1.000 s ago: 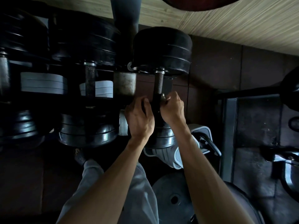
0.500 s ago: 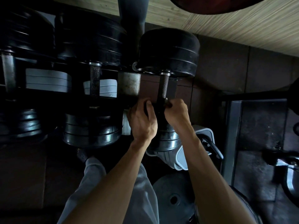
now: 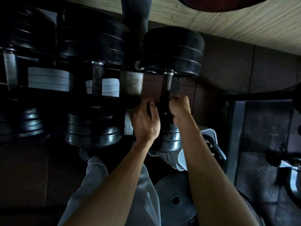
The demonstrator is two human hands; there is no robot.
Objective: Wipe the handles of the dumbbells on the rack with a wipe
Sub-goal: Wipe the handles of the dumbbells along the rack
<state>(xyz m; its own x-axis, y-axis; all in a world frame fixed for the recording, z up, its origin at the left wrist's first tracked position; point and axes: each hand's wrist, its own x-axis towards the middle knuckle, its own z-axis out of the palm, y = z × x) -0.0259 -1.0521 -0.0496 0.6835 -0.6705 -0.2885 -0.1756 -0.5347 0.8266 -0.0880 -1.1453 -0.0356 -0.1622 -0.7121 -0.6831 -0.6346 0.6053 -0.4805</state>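
Black rubber-coated dumbbells lie side by side on a dark rack (image 3: 133,69), seen from above with their handles running away from the viewer. Rightmost dumbbell (image 3: 171,51): far head large and round, near head (image 3: 169,141) partly covered by the wrists; its knurled handle (image 3: 167,85) is bare at the far end and dark toward the near end. Left hand (image 3: 145,123): placed just left of that handle at its near end, fingers curled in toward the bar; the grip looks clamped there, though whether it holds the bar or a dark wipe cannot be told. Right hand (image 3: 180,108): just right of the same handle, fingers curled with the fingertips pinched together beside the bar; what they pinch is too dark to make out. No wipe can be picked out with certainty in the shadow. Middle dumbbell (image 3: 94,79): well apart from both hands, its speckled handle (image 3: 97,80) fully exposed. Left dumbbell (image 3: 24,62): at the frame edge, with a smooth metal handle (image 3: 10,70). Grey plates (image 3: 48,79) lie on a lower level under the handles. On the floor near the person's grey trouser leg (image 3: 97,185) lie a black weight plate (image 3: 174,198) and a grey kettlebell (image 3: 195,149).
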